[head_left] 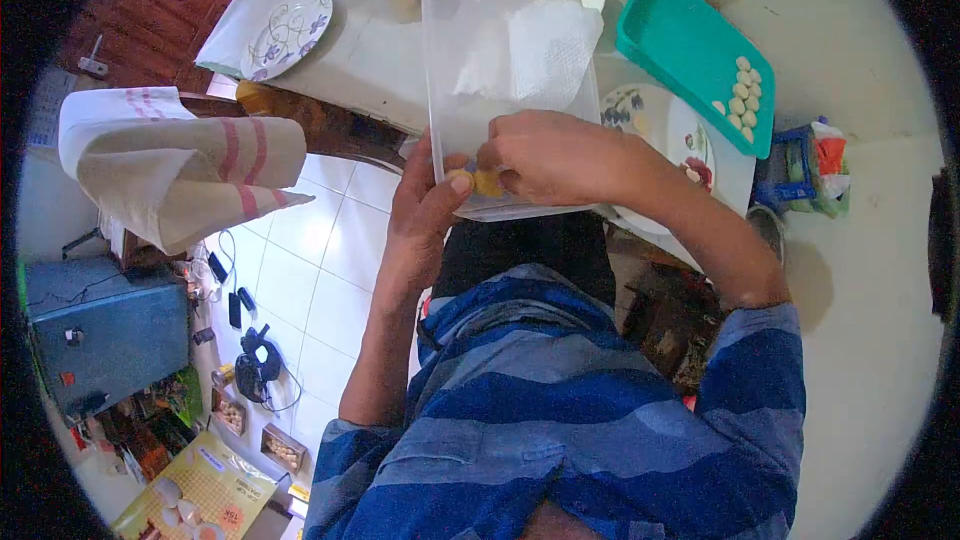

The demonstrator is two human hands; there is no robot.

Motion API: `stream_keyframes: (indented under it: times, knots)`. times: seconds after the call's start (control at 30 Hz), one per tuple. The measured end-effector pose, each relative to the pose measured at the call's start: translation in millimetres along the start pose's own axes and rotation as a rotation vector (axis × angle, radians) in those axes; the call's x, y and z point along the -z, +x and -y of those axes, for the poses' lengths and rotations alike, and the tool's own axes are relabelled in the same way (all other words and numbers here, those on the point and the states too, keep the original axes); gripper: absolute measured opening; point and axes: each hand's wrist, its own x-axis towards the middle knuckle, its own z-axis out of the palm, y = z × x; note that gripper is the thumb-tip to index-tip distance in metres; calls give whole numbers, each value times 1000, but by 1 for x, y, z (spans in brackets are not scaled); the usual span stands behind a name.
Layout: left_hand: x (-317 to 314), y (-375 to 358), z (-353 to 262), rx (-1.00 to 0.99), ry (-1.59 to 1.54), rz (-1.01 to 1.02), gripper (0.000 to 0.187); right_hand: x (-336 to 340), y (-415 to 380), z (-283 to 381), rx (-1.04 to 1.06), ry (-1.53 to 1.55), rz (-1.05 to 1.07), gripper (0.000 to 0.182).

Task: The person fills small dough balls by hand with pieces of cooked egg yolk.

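Two hands are seen at the near edge of a clear plastic container (450,90). The left hand (425,205) is raised from below, and its fingers are wrapped on the container's near left wall, with the thumb pressed beside a small yellow piece (487,183). The right hand (555,155) is bent over the near rim, palm down, and its fingertips are pinched on the same yellow piece, which lies just inside the container. White tissue paper (545,50) is kept further inside the container. To the right, a flowered plate (660,125) is partly covered by the right forearm. Several pale small pieces (745,95) are held in one corner of a green tray (680,40).
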Motion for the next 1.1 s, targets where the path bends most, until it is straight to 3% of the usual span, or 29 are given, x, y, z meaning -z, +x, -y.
stream_keyframes:
  times: [0.07, 0.2, 0.27, 0.37, 0.67, 0.8, 0.87, 1.1]
  knots:
    - [0, 2, 2, -55, -29, 15, 83, -12, -1, -5, 38, -59, -217, 24]
    - [6, 4, 6, -70, 39, 17, 84, -8, -3, -4, 17, 2, -161, 24]
    - [3, 4, 5, 22, -10, -4, 88, -8, -4, -9, -83, -223, -236, 28]
    - [0, 5, 7, -12, 28, -14, 90, -16, -5, -13, -28, -47, -344, 33]
    - [-8, 7, 0, -4, -21, 33, 94, -16, 8, -12, 162, -17, -304, 34]
    - [-10, 4, -2, -6, -50, 47, 94, -12, 5, -10, 106, -22, -240, 33]
    - [-13, 1, -5, -9, -1, -8, 93, -16, 6, -14, 229, -68, -340, 34]
    - [-10, 2, -5, 3, -36, 29, 93, -17, 2, -14, 185, -180, -367, 32]
